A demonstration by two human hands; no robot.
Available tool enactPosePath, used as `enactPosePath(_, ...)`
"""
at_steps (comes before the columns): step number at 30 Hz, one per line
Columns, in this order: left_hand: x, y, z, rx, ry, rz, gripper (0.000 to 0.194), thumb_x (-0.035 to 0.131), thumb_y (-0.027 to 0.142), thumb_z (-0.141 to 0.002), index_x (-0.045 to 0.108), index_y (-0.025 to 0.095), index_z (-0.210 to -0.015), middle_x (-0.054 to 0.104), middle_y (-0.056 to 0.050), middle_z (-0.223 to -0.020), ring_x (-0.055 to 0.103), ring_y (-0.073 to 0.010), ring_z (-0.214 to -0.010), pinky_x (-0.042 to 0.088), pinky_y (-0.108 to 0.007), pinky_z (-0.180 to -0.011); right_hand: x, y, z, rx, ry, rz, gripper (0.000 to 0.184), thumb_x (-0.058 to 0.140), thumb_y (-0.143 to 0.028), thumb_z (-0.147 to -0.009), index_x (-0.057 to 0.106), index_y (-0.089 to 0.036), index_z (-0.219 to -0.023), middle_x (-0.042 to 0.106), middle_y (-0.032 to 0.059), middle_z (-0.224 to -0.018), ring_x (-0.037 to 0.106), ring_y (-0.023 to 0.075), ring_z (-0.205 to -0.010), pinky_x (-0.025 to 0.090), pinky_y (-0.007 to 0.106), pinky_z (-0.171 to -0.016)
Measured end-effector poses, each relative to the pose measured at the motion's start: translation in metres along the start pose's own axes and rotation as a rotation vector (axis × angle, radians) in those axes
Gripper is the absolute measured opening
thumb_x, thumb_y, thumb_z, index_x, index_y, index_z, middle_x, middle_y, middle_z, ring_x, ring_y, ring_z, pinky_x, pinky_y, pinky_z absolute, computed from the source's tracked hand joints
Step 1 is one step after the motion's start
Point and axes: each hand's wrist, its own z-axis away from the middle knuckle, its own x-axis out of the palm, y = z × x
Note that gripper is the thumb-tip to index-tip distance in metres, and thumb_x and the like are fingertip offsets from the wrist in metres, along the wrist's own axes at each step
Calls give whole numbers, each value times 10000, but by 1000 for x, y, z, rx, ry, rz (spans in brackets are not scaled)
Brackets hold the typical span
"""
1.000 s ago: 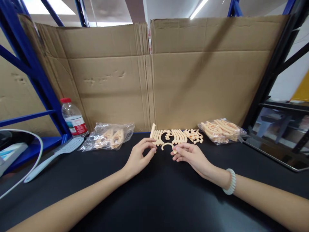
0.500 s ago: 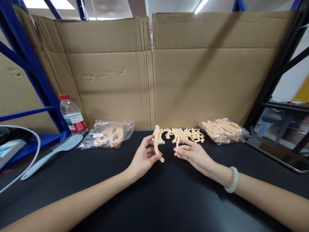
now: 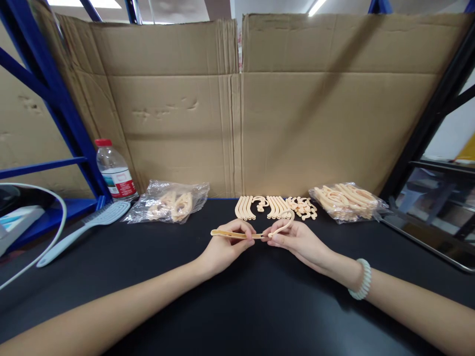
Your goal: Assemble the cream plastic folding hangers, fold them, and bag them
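My left hand (image 3: 222, 252) pinches a long beige hanger arm (image 3: 227, 234), turned edge-on so a slot along it shows. My right hand (image 3: 304, 247) holds a beige curved hook (image 3: 285, 226) by its lower end, with the curve rising to the right. The arm's right end meets the hook's lower end between my fingertips; whether they are joined I cannot tell. Behind my hands lie a left row of curved arms (image 3: 245, 207), several hooks (image 3: 260, 202), a right row of arms (image 3: 276, 207) and a pile of small beige pieces (image 3: 303, 207).
A clear bag of beige parts (image 3: 172, 202) lies left, a fuller bag (image 3: 347, 201) right. Farther left are a bottle (image 3: 117, 173), a pale blue hairbrush (image 3: 85, 230) and a white cable (image 3: 63, 222). A dark flat tray-like object (image 3: 426, 242) sits right; cardboard (image 3: 178, 113) backs the black table (image 3: 260, 306).
My left hand has turned the arm from upright to nearly level. The hook in my right hand has tilted to the right. Both hands have come together, and the view has shifted slightly.
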Motion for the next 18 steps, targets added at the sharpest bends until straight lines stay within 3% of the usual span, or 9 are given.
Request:
enactPosePath(4,2,2,2,-18,-19,5,115,660,242,-778,584,160,-751,628,-25,-791,594,-163,-756,464,-301,-717,1,-2,2,22,-22,0,257,798,-326,-688,632,-169,-805,684,56,-1021,651,177,-968,501,347,-909)
enactPosePath(10,4,4,4,-38,-39,41,110,660,240,-789,590,157,-771,649,-42,-844,632,-179,-802,493,-305,-727,-1,-3,3,31,-103,32,231,736,-367,-761,624,-176,-826,690,47,-948,656,175,-947,501,350,-897)
enactPosePath(18,2,8,6,148,-65,-128,79,620,151,-815,609,160,-737,658,-58,-851,630,-166,-785,488,-300,-753,2,-4,3,42,-105,112,285,738,-410,-747,629,-166,-845,688,49,-879,682,189,-881,512,340,-835)
